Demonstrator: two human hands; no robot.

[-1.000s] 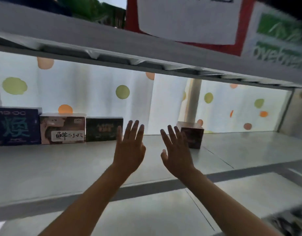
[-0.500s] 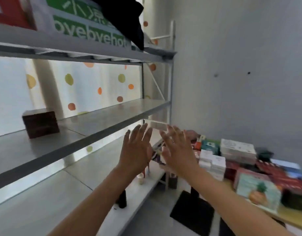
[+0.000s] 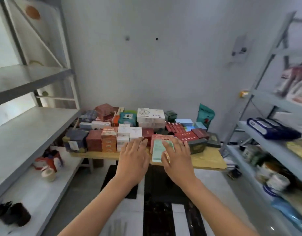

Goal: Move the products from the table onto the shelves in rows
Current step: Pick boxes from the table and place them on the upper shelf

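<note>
Both hands, left (image 3: 133, 157) and right (image 3: 176, 158), are held flat with fingers extended, nothing gripped, above the boxes (image 3: 129, 126) crowded on the worktop (image 3: 208, 160)

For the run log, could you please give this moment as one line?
left hand: open, empty | right hand: open, empty | both over table edge | boxes unpicked

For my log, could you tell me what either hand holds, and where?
Nothing: left hand and right hand reach open toward the boxes on the table.
</note>
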